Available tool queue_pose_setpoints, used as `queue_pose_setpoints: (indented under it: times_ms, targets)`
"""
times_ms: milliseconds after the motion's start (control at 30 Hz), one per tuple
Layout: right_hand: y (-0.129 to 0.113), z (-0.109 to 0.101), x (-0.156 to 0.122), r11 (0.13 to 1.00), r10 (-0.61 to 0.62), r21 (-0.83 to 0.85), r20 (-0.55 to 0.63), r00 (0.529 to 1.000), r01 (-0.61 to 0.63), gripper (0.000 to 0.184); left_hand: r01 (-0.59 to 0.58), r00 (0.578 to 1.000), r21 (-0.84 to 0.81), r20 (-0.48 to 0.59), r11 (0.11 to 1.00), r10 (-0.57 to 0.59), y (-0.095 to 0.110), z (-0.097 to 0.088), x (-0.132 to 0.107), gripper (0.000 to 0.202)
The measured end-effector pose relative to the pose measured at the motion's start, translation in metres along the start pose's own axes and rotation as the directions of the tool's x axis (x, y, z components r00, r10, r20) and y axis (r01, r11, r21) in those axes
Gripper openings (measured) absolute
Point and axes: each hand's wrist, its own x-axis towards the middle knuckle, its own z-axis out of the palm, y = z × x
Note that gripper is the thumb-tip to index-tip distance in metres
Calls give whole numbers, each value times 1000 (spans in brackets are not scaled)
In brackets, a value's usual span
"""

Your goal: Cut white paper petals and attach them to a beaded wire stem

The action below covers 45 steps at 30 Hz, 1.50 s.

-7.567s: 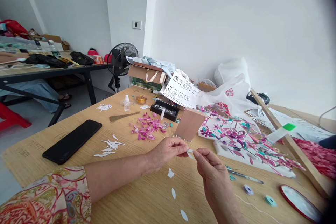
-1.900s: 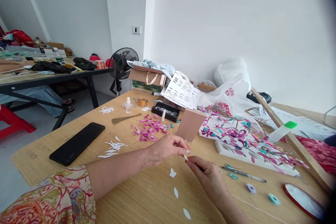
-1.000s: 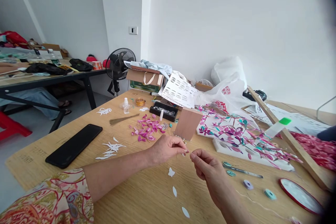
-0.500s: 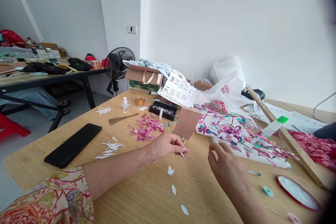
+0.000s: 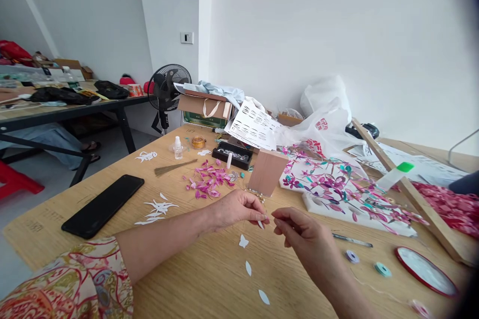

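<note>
My left hand pinches a small white petal-shaped piece between thumb and forefinger, with a bit of pink at the fingertips. Close by on the right, my right hand has its thumb and forefinger pressed together; whatever lies between them is too fine to make out. A thin pale thread runs from under my right wrist to a pink spool. Below my hands lie a white double-pointed cutout, one white leaf-shaped piece and another white leaf-shaped piece.
Pink petals are heaped behind my left hand, beside a wooden block. A black phone and white slivers lie left. Purple flower sprays, a pen, a teal spool and a red-rimmed oval are right.
My right hand has moved left and in toward my left hand, its fingers now pinched together. The pen and a lilac spool it covered are now visible. My left hand keeps its hold.
</note>
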Motion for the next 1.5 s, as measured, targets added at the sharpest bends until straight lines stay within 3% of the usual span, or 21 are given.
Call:
queue_pose_setpoints:
  times_ms: [100, 200, 233, 300, 400, 467, 567, 633, 833, 900, 967, 1033, 1100, 1133, 1233, 1333, 1400, 1500]
  targets:
    - [-1, -18, 1, 939, -245, -206, 157, 957, 274, 24, 76, 990, -74, 122, 994, -67, 0, -6, -2, 23]
    - [5, -33, 4, 863, -303, -324, 282, 910, 388, 29, 156, 973, -121, 192, 980, -131, -1, -10, -2, 23]
    - [8, -37, 4, 845, -307, -373, 250, 918, 384, 28, 172, 970, -133, 198, 976, -144, -1, -10, -2, 23]
    - [12, -41, 4, 811, -321, -494, 70, 944, 312, 26, 171, 973, -152, 181, 973, -143, -1, -10, -1, 24]
    - [9, -41, 1, 812, -358, -555, -227, 906, 182, 23, 115, 990, -144, 100, 983, -101, 1, -7, -1, 24]
    - [1, -34, -2, 858, -326, -482, -250, 912, 175, 22, 76, 997, -118, 42, 990, -72, 2, -5, -1, 24]
    - [-8, -17, -4, 913, -230, -371, -125, 965, 169, 21, 38, 999, -102, -4, 994, -39, 4, -3, -1, 25]
    - [-8, -7, -4, 910, -216, -371, -35, 976, 188, 21, 23, 1000, -105, 5, 994, -23, 3, -2, -1, 25]
    - [-4, -8, -1, 803, -303, -446, 264, 916, 395, 29, 67, 989, -76, 136, 995, -56, -1, -6, -1, 22]
    - [-3, -13, -3, 794, -322, -435, 291, 901, 424, 27, 88, 984, -93, 166, 992, -72, -1, -6, -1, 21]
    - [-3, -16, -5, 830, -334, -415, 166, 928, 373, 21, 79, 989, -116, 137, 990, -63, -1, -7, -1, 21]
    - [-2, -15, -6, 894, -293, -371, -58, 954, 252, 16, 54, 997, -140, 61, 989, -46, 1, -6, 0, 22]
    - [-1, -8, -6, 951, -189, -286, -229, 955, 120, 15, 26, 999, -160, -16, 987, -29, 2, -6, 0, 23]
    - [-1, -3, -6, 972, -119, -227, -253, 960, 61, 16, 13, 999, -169, -44, 986, -20, 2, -5, 0, 24]
    - [0, 14, -2, 994, 112, 21, -108, 988, -111, 20, -21, 997, -167, -76, 986, 8, 3, -3, 0, 26]
    - [2, 25, 1, 935, 195, 292, 50, 979, -201, 29, -37, 996, -141, -88, 989, 25, 4, -3, 0, 26]
    - [3, 27, 1, 917, 172, 362, 22, 985, -168, 26, -42, 995, -134, -94, 990, 30, 4, -3, 0, 26]
    - [5, 26, 0, 950, 142, 285, -37, 989, -126, 22, -44, 994, -146, -102, 988, 30, 4, -3, 0, 26]
